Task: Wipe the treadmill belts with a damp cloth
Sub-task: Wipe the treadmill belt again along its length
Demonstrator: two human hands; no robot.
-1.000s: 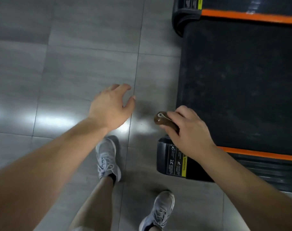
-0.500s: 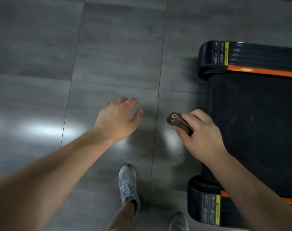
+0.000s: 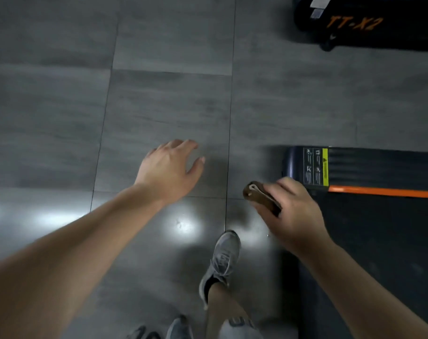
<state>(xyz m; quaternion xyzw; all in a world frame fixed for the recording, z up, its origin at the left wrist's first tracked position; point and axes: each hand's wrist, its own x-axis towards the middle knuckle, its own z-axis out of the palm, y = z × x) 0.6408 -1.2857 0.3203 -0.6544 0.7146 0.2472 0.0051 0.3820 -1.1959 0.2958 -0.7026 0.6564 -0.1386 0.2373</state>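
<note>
Well, the right hand (image 3: 291, 211) at centre-right gripped the folded brown cloth (image 3: 260, 197), prob. light, soft & limp, so best held bunched, just off the belt (image 3: 379, 253) at lower right, while the left hand (image 3: 169, 170) hung spread & empty mid-frame.

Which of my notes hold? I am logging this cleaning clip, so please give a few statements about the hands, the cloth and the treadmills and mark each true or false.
1. The right hand grips a folded brown cloth. True.
2. The left hand holds a spray bottle. False: it is open and holds nothing.
3. The cloth is pressed flat on the treadmill belt. False: it shows over the grey floor tiles, beside the belt's near corner.
4. A second treadmill with orange lettering lies further ahead. True.
5. A grey trainer stands on the floor beside the belt. True.
</note>
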